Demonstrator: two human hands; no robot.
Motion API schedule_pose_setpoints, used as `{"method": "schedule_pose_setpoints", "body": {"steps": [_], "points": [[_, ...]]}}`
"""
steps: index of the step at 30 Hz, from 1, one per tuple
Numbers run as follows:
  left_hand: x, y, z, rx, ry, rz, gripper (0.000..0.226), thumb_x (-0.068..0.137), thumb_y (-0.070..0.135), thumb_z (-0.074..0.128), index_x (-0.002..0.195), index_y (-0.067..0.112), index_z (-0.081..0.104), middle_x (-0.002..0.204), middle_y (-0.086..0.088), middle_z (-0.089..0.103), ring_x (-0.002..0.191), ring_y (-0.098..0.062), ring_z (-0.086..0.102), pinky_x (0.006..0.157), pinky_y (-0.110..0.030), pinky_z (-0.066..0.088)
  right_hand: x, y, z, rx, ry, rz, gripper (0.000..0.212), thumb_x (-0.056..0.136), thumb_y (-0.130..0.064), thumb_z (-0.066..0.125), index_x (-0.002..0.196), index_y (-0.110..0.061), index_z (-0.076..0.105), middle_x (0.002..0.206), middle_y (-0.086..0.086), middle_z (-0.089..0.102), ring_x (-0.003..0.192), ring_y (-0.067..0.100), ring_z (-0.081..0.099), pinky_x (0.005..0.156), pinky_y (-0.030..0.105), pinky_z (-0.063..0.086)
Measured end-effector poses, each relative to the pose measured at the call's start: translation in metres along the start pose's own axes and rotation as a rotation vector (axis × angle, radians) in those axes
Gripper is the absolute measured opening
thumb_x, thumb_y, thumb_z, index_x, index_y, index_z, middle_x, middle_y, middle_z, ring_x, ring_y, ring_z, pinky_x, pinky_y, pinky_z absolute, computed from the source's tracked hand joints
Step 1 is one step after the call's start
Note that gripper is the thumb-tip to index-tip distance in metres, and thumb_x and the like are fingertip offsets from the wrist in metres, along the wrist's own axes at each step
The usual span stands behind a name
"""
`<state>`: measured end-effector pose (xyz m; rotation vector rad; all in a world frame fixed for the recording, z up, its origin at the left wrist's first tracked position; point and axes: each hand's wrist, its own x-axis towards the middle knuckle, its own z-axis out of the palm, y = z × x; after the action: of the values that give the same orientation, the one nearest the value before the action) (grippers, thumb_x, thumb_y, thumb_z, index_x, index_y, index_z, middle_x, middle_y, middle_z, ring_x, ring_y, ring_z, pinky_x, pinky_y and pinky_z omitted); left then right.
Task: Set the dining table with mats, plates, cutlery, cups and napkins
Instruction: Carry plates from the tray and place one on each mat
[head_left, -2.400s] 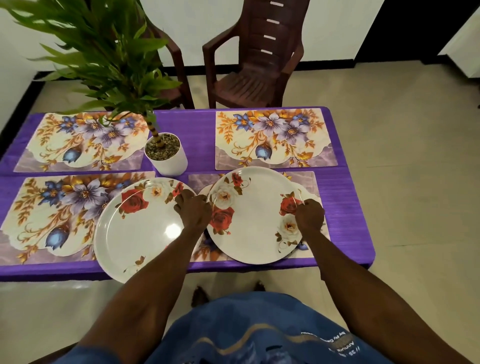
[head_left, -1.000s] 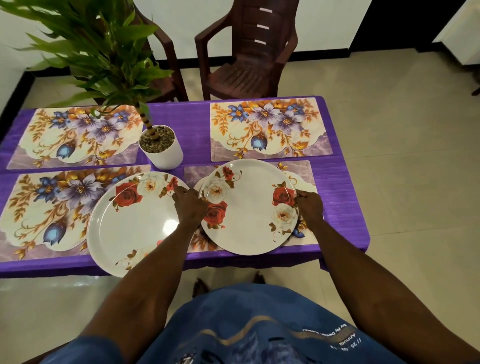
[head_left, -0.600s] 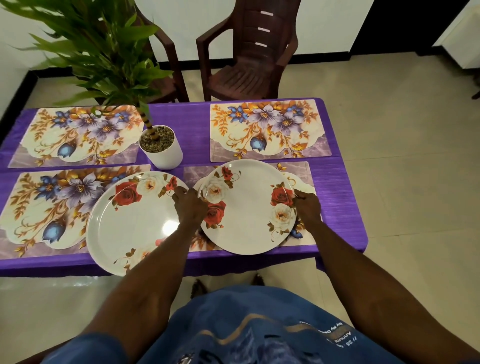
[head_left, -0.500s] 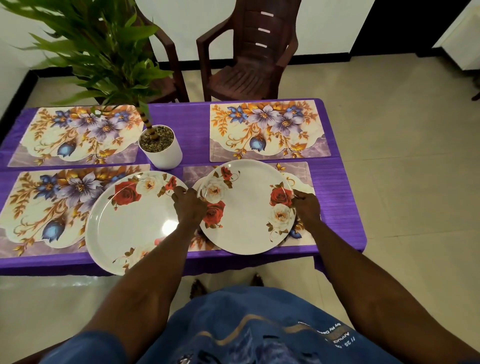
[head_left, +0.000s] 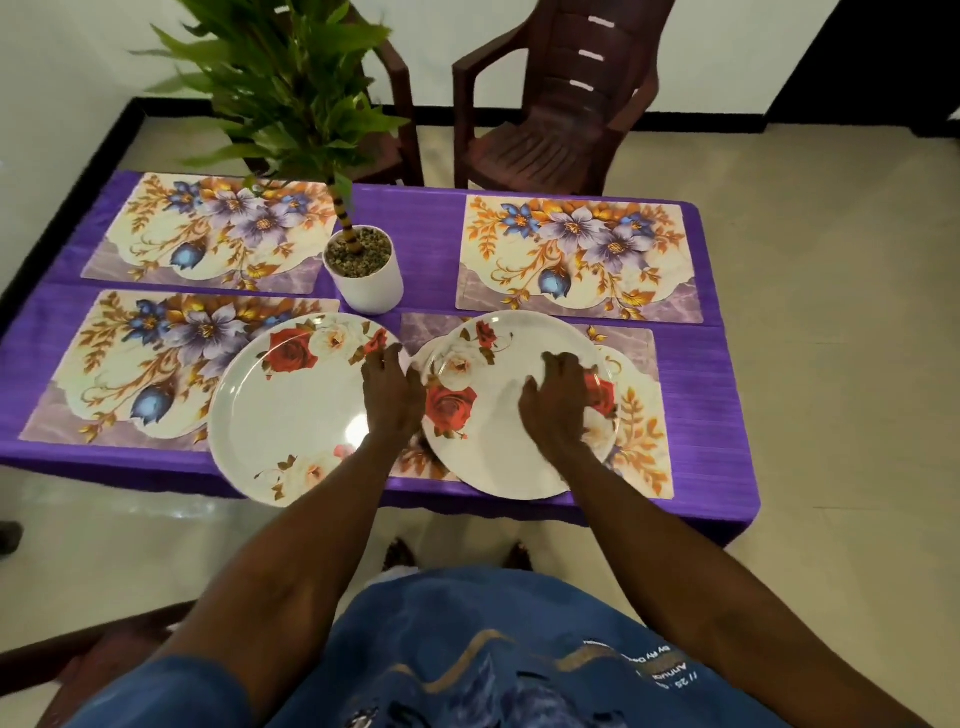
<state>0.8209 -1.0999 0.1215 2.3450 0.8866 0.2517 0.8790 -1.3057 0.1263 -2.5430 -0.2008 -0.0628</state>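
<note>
Two white plates with red and cream roses lie on the near side of the purple table (head_left: 693, 415). The left plate (head_left: 291, 415) sits partly on the near left floral mat (head_left: 130, 358) and juts over the table's front edge. The right plate (head_left: 483, 452) lies on the near right mat (head_left: 641, 421). My left hand (head_left: 387, 397) rests in the gap between the two plates, fingers straight, touching their rims. On the right plate's surface my right hand (head_left: 561, 397) lies flat with fingers spread. Two bare floral mats lie on the far side, the far left mat (head_left: 208, 234) and the far right mat (head_left: 576, 254).
A white pot (head_left: 366, 278) with a leafy green plant stands at the table's middle, just beyond the plates. A brown plastic chair (head_left: 550, 114) stands behind the far right mat, another behind the plant. Tiled floor surrounds the table.
My right hand left the right plate's right rim and moved onto the plate's surface. My left hand released its grip on the rim and straightened its fingers. The plates stayed put.
</note>
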Motion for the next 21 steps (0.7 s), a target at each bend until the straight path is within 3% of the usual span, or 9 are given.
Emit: {"method": "schedule_pose_setpoints", "body": {"steps": [5,9,14,17,21], "points": [[-0.003,-0.038,-0.03,-0.013,0.11,0.014,0.039,0.097,0.02,0.055,0.135,0.009,0.049,0.141,-0.012,0.05,0.132,-0.029,0.044,0.11,-0.043,0.037,-0.025,-0.071,0.041,0.012,-0.158,-0.181,0.044,0.087,-0.014,0.063,0.129,-0.003,0.057,0.134,0.021,0.054,0.122,0.038,0.051,0.103,0.046,0.042],[0.01,-0.072,-0.055,-0.049,0.148,0.03,0.033,0.097,0.019,0.055,0.128,0.01,0.055,0.131,-0.012,0.055,0.123,-0.029,0.05,0.104,-0.042,0.041,-0.03,-0.11,0.061,0.05,-0.135,-0.251,0.035,0.086,-0.01,0.054,0.119,0.001,0.061,0.121,0.023,0.06,0.11,0.041,0.057,0.092,0.048,0.05],[0.037,-0.124,-0.086,0.001,0.204,0.045,0.039,0.092,0.018,0.061,0.13,0.009,0.055,0.13,-0.013,0.059,0.122,-0.032,0.051,0.107,-0.045,0.039,-0.033,-0.157,0.087,0.001,-0.112,-0.123,0.036,0.09,-0.011,0.055,0.126,-0.004,0.057,0.125,0.017,0.058,0.114,0.034,0.055,0.092,0.042,0.048],[0.054,-0.162,-0.111,0.038,0.24,-0.003,0.038,0.088,0.015,0.065,0.123,0.003,0.057,0.122,-0.021,0.059,0.115,-0.04,0.053,0.1,-0.05,0.041,-0.043,-0.174,0.107,-0.098,-0.088,0.031,0.039,0.09,-0.017,0.058,0.128,-0.007,0.055,0.125,0.016,0.057,0.112,0.034,0.056,0.091,0.044,0.047],[0.072,-0.208,-0.138,0.126,0.124,-0.135,0.043,0.09,0.029,0.062,0.122,0.002,0.052,0.121,-0.021,0.054,0.114,-0.041,0.051,0.093,-0.051,0.042,-0.062,-0.183,0.127,-0.199,-0.052,0.174,0.039,0.089,-0.014,0.055,0.126,-0.001,0.052,0.127,0.019,0.052,0.118,0.035,0.048,0.102,0.044,0.037]]}}
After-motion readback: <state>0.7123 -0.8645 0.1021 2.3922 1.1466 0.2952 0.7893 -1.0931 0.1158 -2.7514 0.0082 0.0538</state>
